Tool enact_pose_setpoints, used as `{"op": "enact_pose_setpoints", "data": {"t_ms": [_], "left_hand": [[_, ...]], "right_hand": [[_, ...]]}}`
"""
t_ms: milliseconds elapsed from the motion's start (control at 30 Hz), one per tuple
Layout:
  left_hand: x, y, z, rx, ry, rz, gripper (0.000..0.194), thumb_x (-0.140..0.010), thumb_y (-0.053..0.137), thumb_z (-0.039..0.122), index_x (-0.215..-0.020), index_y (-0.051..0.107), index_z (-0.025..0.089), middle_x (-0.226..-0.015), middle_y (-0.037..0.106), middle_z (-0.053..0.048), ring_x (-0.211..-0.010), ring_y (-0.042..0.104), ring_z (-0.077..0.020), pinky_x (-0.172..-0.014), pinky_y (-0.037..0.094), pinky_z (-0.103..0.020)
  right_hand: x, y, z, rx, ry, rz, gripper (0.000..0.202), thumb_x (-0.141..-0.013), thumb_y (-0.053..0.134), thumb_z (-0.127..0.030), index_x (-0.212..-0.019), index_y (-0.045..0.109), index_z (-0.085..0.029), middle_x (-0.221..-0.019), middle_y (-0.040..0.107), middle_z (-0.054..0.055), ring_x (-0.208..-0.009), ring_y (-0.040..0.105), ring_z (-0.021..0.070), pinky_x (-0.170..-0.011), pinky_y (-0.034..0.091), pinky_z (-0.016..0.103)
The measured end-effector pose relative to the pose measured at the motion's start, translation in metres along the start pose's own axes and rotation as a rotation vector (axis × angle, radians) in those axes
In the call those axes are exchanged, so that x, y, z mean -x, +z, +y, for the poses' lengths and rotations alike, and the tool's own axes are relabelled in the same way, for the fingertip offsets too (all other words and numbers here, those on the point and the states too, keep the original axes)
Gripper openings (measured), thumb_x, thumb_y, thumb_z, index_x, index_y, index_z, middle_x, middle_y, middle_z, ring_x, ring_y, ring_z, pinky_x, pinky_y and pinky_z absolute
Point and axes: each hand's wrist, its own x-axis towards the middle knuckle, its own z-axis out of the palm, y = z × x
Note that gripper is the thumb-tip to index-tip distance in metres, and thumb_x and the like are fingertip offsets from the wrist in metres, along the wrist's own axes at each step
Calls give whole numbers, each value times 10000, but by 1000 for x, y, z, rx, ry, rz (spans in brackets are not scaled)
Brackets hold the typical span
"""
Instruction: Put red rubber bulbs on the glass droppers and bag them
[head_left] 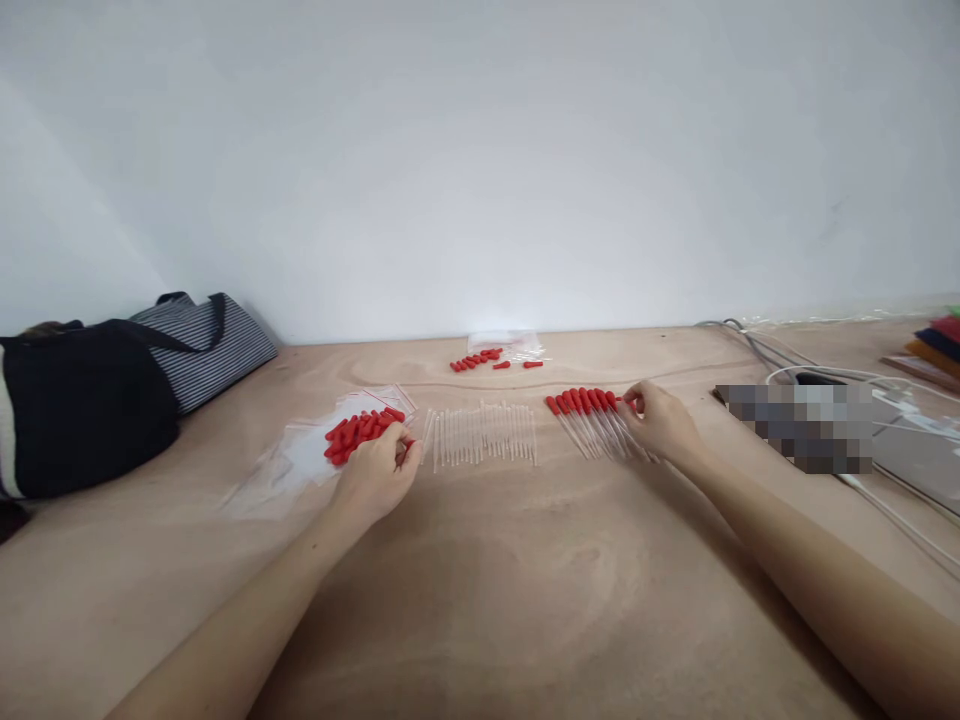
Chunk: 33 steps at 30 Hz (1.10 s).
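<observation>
Red rubber dropper bulbs (pixel 352 436) lie heaped on clear zip bags (pixel 289 470) at the left. My left hand (pixel 380 470) is closed in a pinch at the heap's right edge, with a red bulb partly showing between its fingertips. Just right of it, a row of clear glass dropper tubes (pixel 484 432) lies side by side. Farther right, several droppers with red bulbs fitted (pixel 581 402) lie slanted in a row. At that row's right end my right hand (pixel 654 418) pinches a dropper by its red bulb; the tube is mostly hidden.
Loose red bulbs (pixel 469 361) and a clear bag with thin tubes (pixel 517 347) lie by the wall. A black and striped bag (pixel 97 410) stands at the left. Cables (pixel 757 350), a blurred-out object (pixel 802 425) and coloured items (pixel 937 345) occupy the right.
</observation>
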Motion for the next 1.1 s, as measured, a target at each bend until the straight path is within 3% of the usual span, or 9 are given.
{"op": "enact_pose_setpoints", "data": {"t_ms": [100,200,300,400,500,633,800,1000,1100], "left_hand": [[6,5,7,189,133,22,153,-799,391,314,-821,472,186,-576,514,33,-516,501,-132,-522,357,-235],[17,13,17,335,245,-85,205,-801,421,337,-930,469,185,-600,471,52,-500,469,-107,-501,369,-214],[27,22,27,358,316,-201,170,-784,480,339,-867,498,191,-577,450,63,-490,453,-96,-496,371,-208],[31,28,34,342,354,-219,105,-766,520,292,-783,522,189,-573,461,57,-510,459,-96,-512,377,-207],[29,32,36,321,387,-207,65,-749,542,240,-778,555,184,-645,511,29,-572,486,-108,-547,395,-215],[26,36,34,338,451,-220,112,-785,500,215,-847,590,187,-774,564,-11,-674,529,-128,-628,420,-241],[26,36,31,375,470,-210,178,-799,470,176,-922,597,195,-860,574,-29,-776,547,-148,-702,429,-267],[26,35,33,395,424,-172,94,-778,495,178,-840,562,199,-811,582,-16,-779,538,-163,-722,428,-301],[26,40,31,539,329,-142,65,-778,502,207,-842,498,194,-790,565,-12,-737,540,-148,-685,444,-285]], "right_hand": [[18,6,-32,-46,-190,126,165,-774,433,-313,-791,537,-186,-731,604,41,-615,529,155,-528,310,234],[34,15,-55,-36,-307,145,186,-788,434,-324,-760,556,-186,-727,617,24,-593,528,132,-500,265,226],[42,20,-62,6,-340,135,229,-808,427,-326,-721,587,-185,-684,616,17,-583,528,123,-489,237,236],[43,21,-61,20,-355,61,229,-807,439,-313,-722,617,-199,-716,626,20,-658,553,134,-511,259,237],[41,19,-67,31,-310,-53,222,-793,460,-353,-739,627,-217,-781,639,20,-766,568,160,-548,299,235],[30,18,-91,71,-127,-199,276,-767,457,-426,-778,624,-206,-847,648,42,-825,579,202,-581,345,258],[5,19,-113,111,56,-430,270,-743,446,-381,-771,631,-186,-865,654,76,-826,596,243,-617,396,303],[-9,19,-116,121,80,-494,271,-709,493,-345,-858,620,-159,-881,650,101,-799,604,235,-629,418,304],[-8,11,-116,130,66,-497,285,-750,453,-375,-844,615,-160,-866,647,101,-789,602,239,-617,413,305]]}}
